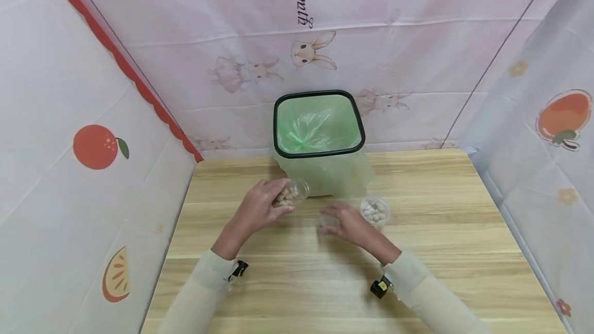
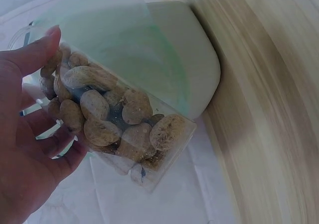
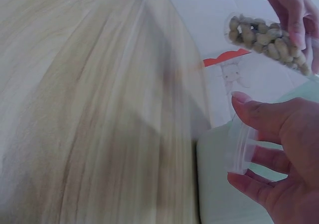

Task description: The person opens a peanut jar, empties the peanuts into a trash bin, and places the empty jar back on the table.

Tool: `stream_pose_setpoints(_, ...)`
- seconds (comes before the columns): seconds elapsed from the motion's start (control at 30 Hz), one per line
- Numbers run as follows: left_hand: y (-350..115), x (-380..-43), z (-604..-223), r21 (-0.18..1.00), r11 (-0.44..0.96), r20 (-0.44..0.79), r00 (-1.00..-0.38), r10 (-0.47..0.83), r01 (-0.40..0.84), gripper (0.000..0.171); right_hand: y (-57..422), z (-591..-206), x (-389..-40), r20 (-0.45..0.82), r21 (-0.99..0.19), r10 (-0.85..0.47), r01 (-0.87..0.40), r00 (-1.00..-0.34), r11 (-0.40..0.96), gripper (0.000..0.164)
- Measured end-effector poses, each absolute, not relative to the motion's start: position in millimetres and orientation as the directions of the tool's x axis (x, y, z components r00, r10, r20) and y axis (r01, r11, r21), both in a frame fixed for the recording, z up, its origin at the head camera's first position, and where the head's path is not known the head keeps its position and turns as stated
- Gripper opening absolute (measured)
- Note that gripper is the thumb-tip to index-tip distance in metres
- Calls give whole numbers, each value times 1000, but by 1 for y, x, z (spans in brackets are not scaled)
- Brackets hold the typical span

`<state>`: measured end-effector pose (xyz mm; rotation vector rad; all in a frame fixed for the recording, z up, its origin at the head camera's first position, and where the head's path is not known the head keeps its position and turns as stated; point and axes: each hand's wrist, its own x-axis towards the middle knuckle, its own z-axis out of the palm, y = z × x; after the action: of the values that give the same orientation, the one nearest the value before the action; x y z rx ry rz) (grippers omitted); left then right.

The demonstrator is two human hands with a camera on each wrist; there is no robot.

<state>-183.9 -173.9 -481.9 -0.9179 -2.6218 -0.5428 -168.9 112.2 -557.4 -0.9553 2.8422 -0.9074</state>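
My left hand grips a clear plastic jar of unshelled peanuts around its side, tilted over in the air. The jar's mouth end points right in the head view, close to the front of the bin, and the peanuts are still inside. In the right wrist view, my right hand pinches a clear round lid by its rim, apart from the jar. Beside the right wrist stands another clear round container holding whitish pieces, whose kind I cannot tell.
A bin with a black rim and a pale green liner stands at the back of the wooden table. Printed cloth walls enclose the back and both sides.
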Motion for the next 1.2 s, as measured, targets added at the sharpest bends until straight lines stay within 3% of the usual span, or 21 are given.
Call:
stream_pose_setpoints(0.27, -181, -183, -469, 252, 738, 392, -763, 514, 627, 69, 112, -566, -167, 104, -520, -570, -533, -815, 667, 49)
stream_pose_setpoints(0.87, -190, -184, -444, 205, 754, 418, -753, 508, 623, 72, 120, -587, -164, 165, -426, -598, -603, -785, 674, 41)
stream_pose_setpoints(1.2, -195, -186, -432, 183, 764, 424, -751, 507, 619, 75, 124, -592, -165, 116, -472, -583, -561, -804, 680, 40)
